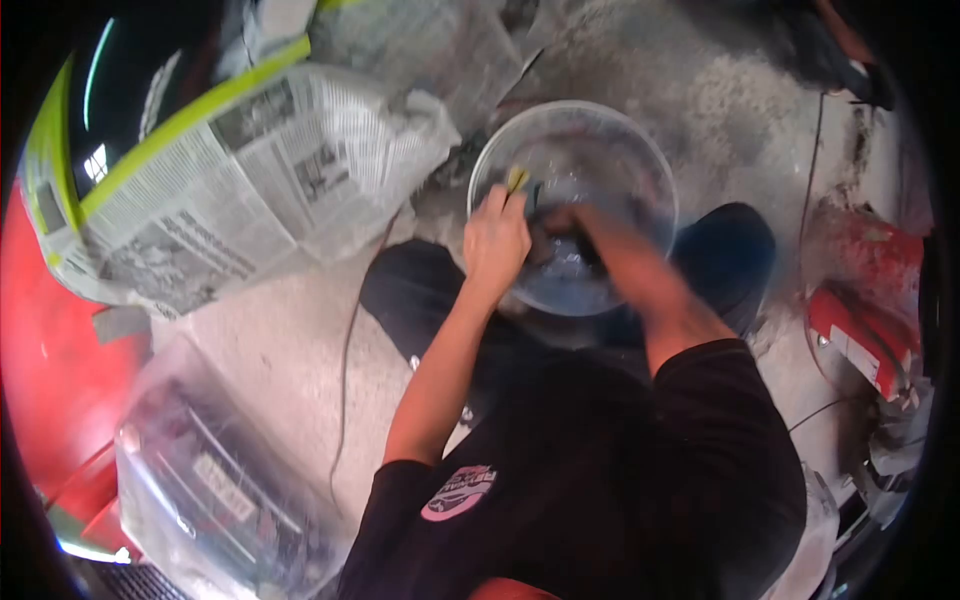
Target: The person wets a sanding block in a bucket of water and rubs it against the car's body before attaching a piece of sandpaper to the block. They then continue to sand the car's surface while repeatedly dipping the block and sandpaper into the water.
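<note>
Yellow piece (517,180) juts past the left hand (497,238), fingers clamped on it; for the blurred right hand (566,220), I cannot tell.

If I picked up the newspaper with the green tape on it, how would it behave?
The newspaper would probably sag and fold, since its loose end is already crumpled. Being thin paper, it's likely light and easy to tear. The green tape along one edge might hold that side back.
</note>
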A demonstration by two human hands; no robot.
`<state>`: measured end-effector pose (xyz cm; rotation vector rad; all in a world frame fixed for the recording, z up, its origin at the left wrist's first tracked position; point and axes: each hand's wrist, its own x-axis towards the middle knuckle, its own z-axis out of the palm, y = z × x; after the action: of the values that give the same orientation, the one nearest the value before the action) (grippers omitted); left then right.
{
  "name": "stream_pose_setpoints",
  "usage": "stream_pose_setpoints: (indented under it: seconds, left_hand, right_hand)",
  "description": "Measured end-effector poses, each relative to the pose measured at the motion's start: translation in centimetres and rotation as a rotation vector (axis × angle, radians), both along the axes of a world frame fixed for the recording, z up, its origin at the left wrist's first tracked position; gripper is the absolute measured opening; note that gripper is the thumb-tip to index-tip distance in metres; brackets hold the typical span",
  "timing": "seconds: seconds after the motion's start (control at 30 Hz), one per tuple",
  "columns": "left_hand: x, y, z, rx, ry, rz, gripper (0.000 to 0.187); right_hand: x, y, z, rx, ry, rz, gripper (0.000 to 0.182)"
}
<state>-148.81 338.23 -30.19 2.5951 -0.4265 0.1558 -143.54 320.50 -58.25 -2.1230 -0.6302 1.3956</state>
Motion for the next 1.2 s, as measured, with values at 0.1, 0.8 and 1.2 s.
stream_pose_setpoints:
  seconds: [0.1,0.8,1.2]
  left_hand:
    - [0.3,0.1,-0.8,0.008,0.009,0.008,0.023]
    - [-0.1,-0.4,-0.5,0.065,-0.007,0.009,0.004]
    - [0.1,-0.6,2.2,-0.213,0.107,0.047,0.028]
  right_hand:
    - [1.5,-1.4,1.9,-0.229,0.288,0.014,0.044]
    - [2.8,-7.5,25.4,0.286,0.525,-0.765,0.043]
    - [-4.1,-5.0,25.3,0.781,0.353,-1.215,0.042]
